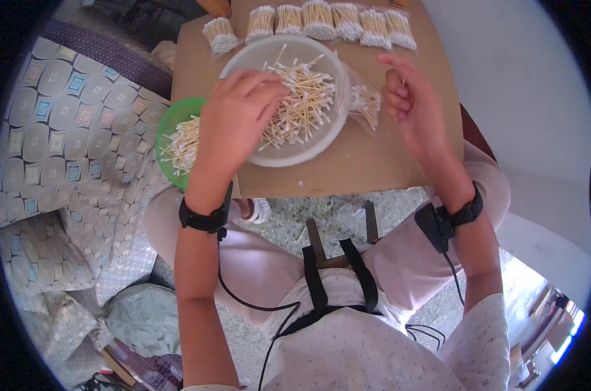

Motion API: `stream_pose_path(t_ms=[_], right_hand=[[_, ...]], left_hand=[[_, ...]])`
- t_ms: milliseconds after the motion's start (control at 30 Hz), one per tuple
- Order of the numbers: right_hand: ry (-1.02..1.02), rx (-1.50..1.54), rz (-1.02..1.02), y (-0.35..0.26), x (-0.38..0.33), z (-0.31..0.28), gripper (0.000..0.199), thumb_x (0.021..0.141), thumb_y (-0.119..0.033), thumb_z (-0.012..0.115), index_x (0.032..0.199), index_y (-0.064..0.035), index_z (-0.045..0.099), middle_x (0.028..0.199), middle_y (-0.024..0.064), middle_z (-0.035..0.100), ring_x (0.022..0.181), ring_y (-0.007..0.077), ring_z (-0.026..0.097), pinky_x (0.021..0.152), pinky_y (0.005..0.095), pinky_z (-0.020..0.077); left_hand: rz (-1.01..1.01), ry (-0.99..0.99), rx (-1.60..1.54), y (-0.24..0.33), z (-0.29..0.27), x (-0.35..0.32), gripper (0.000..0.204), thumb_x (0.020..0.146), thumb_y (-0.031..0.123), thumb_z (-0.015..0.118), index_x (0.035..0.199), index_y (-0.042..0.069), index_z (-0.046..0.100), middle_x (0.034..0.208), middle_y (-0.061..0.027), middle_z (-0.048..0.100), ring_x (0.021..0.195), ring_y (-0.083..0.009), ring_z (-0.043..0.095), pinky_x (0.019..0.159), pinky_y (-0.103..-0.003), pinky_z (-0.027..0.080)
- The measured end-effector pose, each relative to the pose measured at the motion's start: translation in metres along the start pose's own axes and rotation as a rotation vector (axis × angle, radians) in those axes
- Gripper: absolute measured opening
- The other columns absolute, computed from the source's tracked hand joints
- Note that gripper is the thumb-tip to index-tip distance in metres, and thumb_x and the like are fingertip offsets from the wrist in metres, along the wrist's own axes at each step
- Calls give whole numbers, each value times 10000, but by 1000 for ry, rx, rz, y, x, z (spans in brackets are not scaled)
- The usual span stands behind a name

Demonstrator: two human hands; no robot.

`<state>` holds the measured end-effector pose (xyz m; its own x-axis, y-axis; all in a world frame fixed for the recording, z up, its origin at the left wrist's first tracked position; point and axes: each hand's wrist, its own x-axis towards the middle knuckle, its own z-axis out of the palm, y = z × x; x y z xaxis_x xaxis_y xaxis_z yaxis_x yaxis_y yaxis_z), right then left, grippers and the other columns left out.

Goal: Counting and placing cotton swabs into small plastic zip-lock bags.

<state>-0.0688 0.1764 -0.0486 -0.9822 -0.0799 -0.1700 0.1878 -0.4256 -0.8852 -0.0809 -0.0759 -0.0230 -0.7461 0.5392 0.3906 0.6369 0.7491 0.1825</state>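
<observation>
Nearest the body, both wrists wear black straps with cables. The left hand [240,111] reaches over the near-left rim of the white bowl [279,156], fingers curled down into the loose cotton swabs [302,104]; whether it pinches any I cannot tell. The swabs lie criss-crossed, most long axes running near-left to far-right. Right of the bowl, the right hand [409,98] hovers half-curled, apparently pinching a single swab. Left of the bowl sits a green basket [172,127] of swabs. Beyond the bowl, bundled swabs [318,23] lie in a row.
</observation>
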Motion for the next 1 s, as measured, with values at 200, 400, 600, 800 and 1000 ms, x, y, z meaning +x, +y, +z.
stream_pose_path(t_ms=[200,400,600,800,1000], right_hand=[[-75,-494,-50,-15,-9,21,211,892,-236,570,1029,-84,620,603,-99,332,524,6,284,452,197,211],[-179,-487,-194,4,-9,21,171,850,-164,635,991,-70,654,604,-110,362,554,-1,286,490,182,220],[-123,-368,-240,4,-11,23,146,829,-163,661,934,-64,679,614,-113,375,562,1,286,487,188,210],[-89,-410,-270,6,-13,23,144,819,-154,671,938,-74,680,604,-115,357,552,1,270,483,193,199],[-99,-403,-254,3,-16,22,165,811,-137,679,959,-65,673,595,-118,290,547,1,249,488,191,190]], left_hand=[[-363,230,-412,9,-11,7,115,796,97,632,902,75,670,872,-37,649,846,-139,572,694,-239,416],[-505,188,-935,39,8,3,138,834,117,626,951,47,650,863,-24,675,731,-46,560,627,-185,401],[-396,-22,-1047,48,16,-2,207,848,123,620,1033,39,580,854,-35,695,721,-38,590,604,-182,423],[-381,-64,-1216,53,12,0,172,874,117,590,1003,14,543,861,-85,690,758,-81,611,691,-213,464],[-405,-135,-1278,52,14,-1,146,879,96,578,972,-13,550,857,-97,683,765,-108,619,703,-223,477]])
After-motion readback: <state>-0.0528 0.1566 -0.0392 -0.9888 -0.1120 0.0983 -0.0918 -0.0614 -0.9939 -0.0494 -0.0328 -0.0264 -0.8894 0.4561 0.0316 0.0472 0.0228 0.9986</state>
